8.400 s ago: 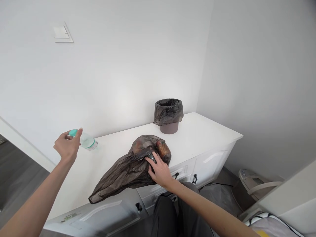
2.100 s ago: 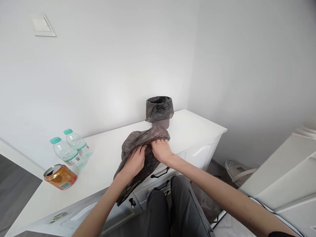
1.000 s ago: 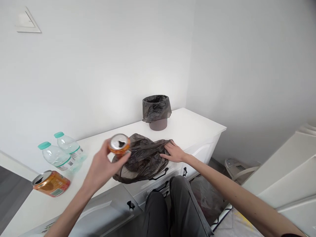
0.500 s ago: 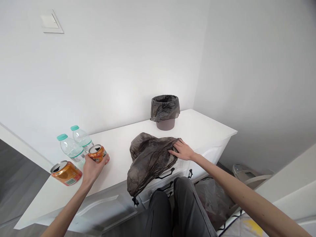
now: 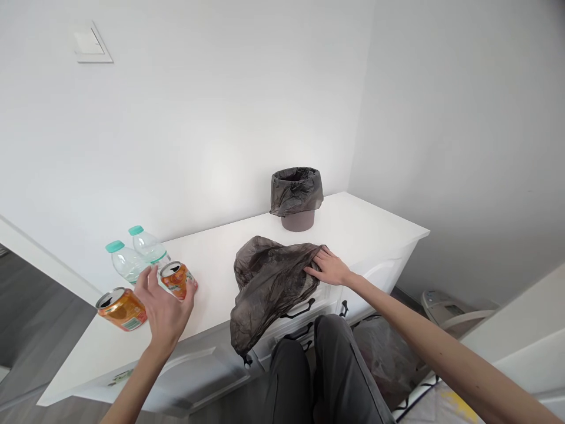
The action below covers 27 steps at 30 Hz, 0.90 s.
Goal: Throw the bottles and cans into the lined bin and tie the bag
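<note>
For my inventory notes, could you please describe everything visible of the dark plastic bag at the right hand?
The bag looks like thin, dark, see-through plastic, crumpled and slumped. It lies on the white cabinet top, in front of the brown bin, its near end drooping over the front edge. The right hand touches its right end; whether it grips is unclear. Any contents cannot be made out.
</note>
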Each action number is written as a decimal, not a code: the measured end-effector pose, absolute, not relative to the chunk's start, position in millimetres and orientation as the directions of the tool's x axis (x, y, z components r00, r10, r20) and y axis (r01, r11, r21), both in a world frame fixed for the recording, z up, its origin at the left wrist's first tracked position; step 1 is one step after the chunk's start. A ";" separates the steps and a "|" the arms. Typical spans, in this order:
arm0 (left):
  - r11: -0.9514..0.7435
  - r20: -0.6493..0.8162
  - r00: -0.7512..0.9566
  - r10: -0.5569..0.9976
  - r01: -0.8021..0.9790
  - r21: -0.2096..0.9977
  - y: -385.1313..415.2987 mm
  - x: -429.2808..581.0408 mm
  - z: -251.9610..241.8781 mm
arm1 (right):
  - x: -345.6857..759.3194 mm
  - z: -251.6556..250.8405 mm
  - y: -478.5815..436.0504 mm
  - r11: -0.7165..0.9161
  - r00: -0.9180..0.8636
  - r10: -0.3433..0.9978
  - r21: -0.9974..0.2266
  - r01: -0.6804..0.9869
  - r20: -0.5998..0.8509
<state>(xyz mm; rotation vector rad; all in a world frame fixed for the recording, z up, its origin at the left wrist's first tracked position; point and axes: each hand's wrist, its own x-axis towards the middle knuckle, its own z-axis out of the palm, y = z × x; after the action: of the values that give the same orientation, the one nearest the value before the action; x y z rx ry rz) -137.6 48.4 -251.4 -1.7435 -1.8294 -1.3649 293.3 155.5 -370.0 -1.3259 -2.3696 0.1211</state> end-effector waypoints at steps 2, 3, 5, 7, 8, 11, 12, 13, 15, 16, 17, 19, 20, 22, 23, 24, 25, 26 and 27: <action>-0.264 0.810 -0.119 0.574 0.910 0.320 44.1 -124.1 -250.0 | 294.6 -372.4 157.0 0.541 -0.453 0.830 -0.271 0.796 0.326; -0.299 0.801 -0.072 0.595 0.905 0.303 43.9 -119.4 -251.7 | 295.2 -373.7 158.0 0.540 -0.451 0.830 -0.270 0.797 0.329; -0.321 0.719 -0.015 0.695 0.888 0.329 48.0 -117.1 -260.7 | 296.2 -375.8 159.6 0.537 -0.449 0.831 -0.265 0.801 0.328; -0.278 0.618 -0.015 0.786 0.884 0.376 58.2 -125.3 -275.1 | 296.5 -376.3 159.7 0.535 -0.450 0.833 -0.258 0.805 0.322; -0.248 0.575 -0.027 0.818 0.885 0.395 65.1 -132.8 -282.7 | 296.4 -375.5 158.6 0.534 -0.451 0.833 -0.254 0.806 0.321; -0.172 0.487 -0.056 0.872 0.895 0.412 88.9 -160.8 -299.6 | 295.5 -368.5 149.0 0.528 -0.442 0.837 -0.262 0.808 0.324; -0.152 0.466 -0.063 0.883 0.900 0.410 96.3 -169.6 -302.1 | 295.5 -364.8 143.3 0.527 -0.439 0.839 -0.275 0.804 0.323; -0.134 0.451 -0.072 0.890 0.903 0.408 102.6 -177.3 -303.0 | 295.7 -360.7 136.4 0.529 -0.440 0.839 -0.294 0.796 0.319; -0.107 0.433 -0.092 0.897 0.905 0.413 111.1 -187.9 -301.1 | 297.5 -352.5 119.8 0.546 -0.455 0.834 -0.339 0.766 0.312; -0.096 0.432 -0.104 0.896 0.903 0.418 113.1 -190.6 -299.1 | 299.3 -348.8 110.6 0.560 -0.468 0.826 -0.360 0.746 0.315; -0.089 0.434 -0.115 0.893 0.902 0.422 113.7 -191.5 -296.9 | 301.7 -345.5 101.3 0.575 -0.479 0.816 -0.379 0.725 0.322; -0.085 0.438 -0.124 0.890 0.900 0.428 111.3 -187.6 -293.2 | 307.6 -340.8 83.8 0.595 -0.484 0.803 -0.407 0.693 0.349; -0.091 0.438 -0.120 0.891 0.898 0.431 108.8 -182.6 -291.8 | 310.7 -339.5 76.3 0.599 -0.474 0.799 -0.417 0.684 0.370; -0.119 0.432 -0.092 0.897 0.892 0.436 102.0 -166.1 -289.2 | 316.2 -338.2 64.8 0.596 -0.425 0.796 -0.434 0.676 0.431; -0.142 0.420 -0.066 0.905 0.885 0.444 97.8 -154.7 -287.6 | 317.9 -338.0 60.9 0.589 -0.383 0.794 -0.442 0.676 0.472; -0.172 0.403 -0.030 0.915 0.874 0.455 93.3 -141.7 -285.5 | 318.5 -337.8 57.9 0.578 -0.327 0.789 -0.451 0.680 0.519; -0.207 0.383 0.014 0.924 0.859 0.468 88.5 -127.7 -282.7 | 318.0 -337.4 55.8 0.561 -0.257 0.782 -0.462 0.687 0.568; -0.250 0.361 0.071 0.930 0.842 0.479 83.4 -113.4 -279.4 | 316.3 -336.7 54.1 0.538 -0.180 0.771 -0.474 0.697 0.611; -0.297 0.346 0.134 0.929 0.827 0.477 78.2 -99.6 -275.8 | 313.4 -335.7 52.7 0.515 -0.111 0.756 -0.482 0.709 0.645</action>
<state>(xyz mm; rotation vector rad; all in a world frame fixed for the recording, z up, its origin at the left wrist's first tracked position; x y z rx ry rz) -99.6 78.2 -275.8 -2.4875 -1.9500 -0.9904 313.4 52.7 -335.7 -1.2155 -1.8418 0.0652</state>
